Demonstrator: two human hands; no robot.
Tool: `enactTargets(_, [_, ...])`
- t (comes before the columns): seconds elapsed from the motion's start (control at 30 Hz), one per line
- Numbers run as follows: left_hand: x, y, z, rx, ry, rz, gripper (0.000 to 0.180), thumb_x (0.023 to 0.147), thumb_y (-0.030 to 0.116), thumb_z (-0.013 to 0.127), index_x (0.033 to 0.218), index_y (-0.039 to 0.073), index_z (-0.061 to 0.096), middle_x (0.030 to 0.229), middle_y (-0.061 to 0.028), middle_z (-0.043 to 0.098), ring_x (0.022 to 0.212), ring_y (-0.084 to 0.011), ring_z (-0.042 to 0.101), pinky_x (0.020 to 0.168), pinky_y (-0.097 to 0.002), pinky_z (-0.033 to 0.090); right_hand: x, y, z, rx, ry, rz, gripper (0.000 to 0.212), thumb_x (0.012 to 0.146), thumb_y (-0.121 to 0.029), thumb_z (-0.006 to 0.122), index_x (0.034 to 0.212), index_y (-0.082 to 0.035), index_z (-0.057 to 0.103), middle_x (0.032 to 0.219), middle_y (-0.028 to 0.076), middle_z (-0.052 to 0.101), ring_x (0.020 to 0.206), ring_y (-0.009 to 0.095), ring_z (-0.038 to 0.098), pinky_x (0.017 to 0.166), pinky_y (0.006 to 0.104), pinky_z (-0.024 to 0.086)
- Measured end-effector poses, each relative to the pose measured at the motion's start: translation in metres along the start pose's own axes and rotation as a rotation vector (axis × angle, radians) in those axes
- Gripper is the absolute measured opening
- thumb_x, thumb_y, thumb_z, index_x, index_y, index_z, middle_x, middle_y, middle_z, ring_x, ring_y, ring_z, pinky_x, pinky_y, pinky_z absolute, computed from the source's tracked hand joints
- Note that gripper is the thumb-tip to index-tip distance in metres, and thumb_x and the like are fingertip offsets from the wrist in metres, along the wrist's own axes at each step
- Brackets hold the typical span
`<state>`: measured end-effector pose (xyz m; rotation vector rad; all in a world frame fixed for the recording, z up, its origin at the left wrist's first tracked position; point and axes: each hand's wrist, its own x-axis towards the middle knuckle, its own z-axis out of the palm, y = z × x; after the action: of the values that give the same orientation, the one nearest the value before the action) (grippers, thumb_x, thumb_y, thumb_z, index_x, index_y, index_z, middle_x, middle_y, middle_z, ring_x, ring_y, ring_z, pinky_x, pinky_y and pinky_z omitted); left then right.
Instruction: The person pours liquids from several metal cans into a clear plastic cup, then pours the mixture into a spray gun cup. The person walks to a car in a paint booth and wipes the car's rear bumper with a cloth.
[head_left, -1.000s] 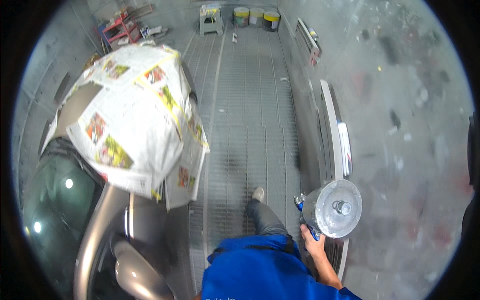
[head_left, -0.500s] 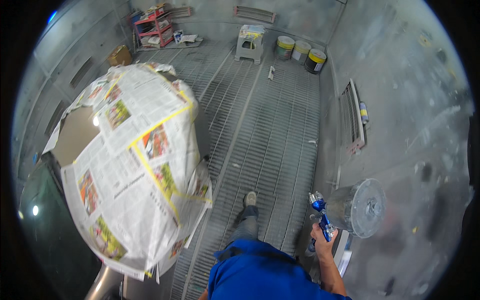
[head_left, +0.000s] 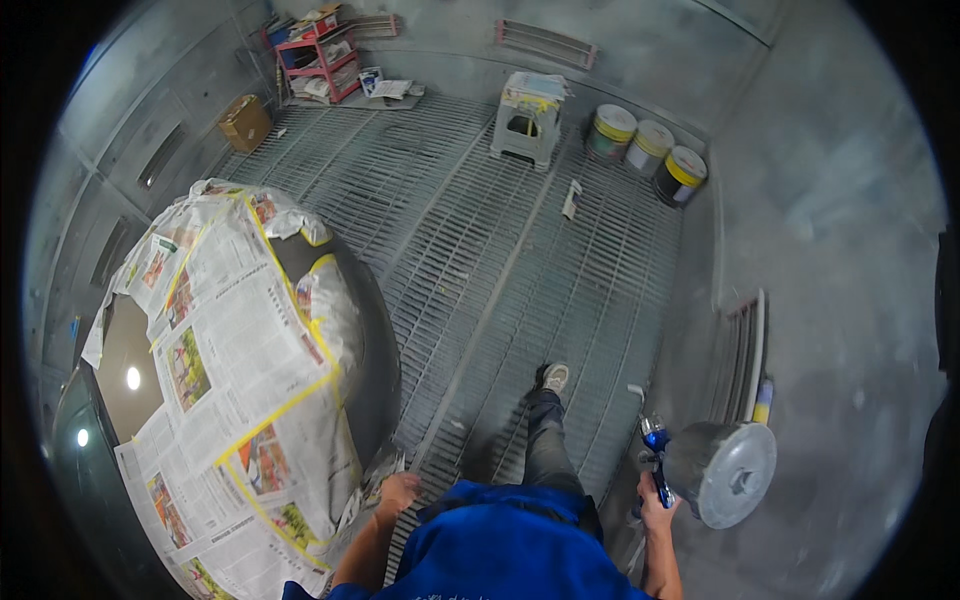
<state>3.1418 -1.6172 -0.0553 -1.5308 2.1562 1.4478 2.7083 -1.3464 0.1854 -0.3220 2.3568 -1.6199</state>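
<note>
My right hand [head_left: 657, 508] is wrapped round the handle of a blue and silver spray gun [head_left: 655, 448]. A large grey lidded cup [head_left: 722, 475] is tilted beside the gun, its lid facing right. My left hand [head_left: 401, 491] hangs low at the near right side of a car covered in newspaper [head_left: 250, 385]. It is close to the loose paper edge; its fingers are too small and blurred to tell whether they touch or grip anything. Yellow masking tape [head_left: 290, 403] joins the sheets, and a dark grey car panel [head_left: 372, 350] shows bare along the right side.
Slatted metal grating [head_left: 470, 270] makes up the floor. At the back stand a grey stool [head_left: 527, 125], several lidded buckets, including a black one [head_left: 680, 178], a red shelf rack [head_left: 318, 62] and a cardboard box [head_left: 245, 123]. A wall vent [head_left: 740, 355] lies near the cup.
I have stepped forward along the car, and the view has shifted. My left hand has come into view beside the newspaper. The spray gun stays in my right hand.
</note>
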Motion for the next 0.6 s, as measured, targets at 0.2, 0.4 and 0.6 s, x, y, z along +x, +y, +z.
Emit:
enactTargets(0.2, [0.106,0.129,-0.017,-0.117,0.033,-0.394,0.025,0.075,0.018,0.081,0.098,0.008,0.078,0.076,-0.0084,0.076,0.059,-0.0156,0.070,0.059,-0.0310,0.057,0.249,-0.011,0.089,0.126,-0.181,0.077,0.011,0.091,-0.012,0.073,0.087,-0.002,0.069,0.076,-0.001,0.062,0.067,0.010,0.056,0.062,0.0296,0.046])
enactTargets(0.4, [0.166,0.271,-0.026,-0.364,0.246,-0.527,0.034,0.074,0.020,0.076,0.104,0.005,0.078,0.093,-0.0133,0.078,0.087,-0.0250,0.075,0.079,-0.0376,0.056,0.453,-0.118,0.217,-0.201,-0.428,-0.318,0.014,0.089,-0.014,0.074,0.083,-0.002,0.067,0.075,0.000,0.062,0.065,0.011,0.056,0.060,0.0294,0.045])
enactTargets(0.6, [0.279,0.316,-0.035,-0.445,0.288,-0.790,0.034,0.082,0.033,0.070,0.104,0.008,0.079,0.097,-0.0178,0.076,0.098,-0.0304,0.074,0.085,-0.0402,0.056,0.586,-0.206,0.386,0.083,-0.658,-0.106,0.015,0.089,-0.007,0.071,0.079,-0.002,0.062,0.068,0.000,0.058,0.056,0.008,0.052,0.050,0.0256,0.038])
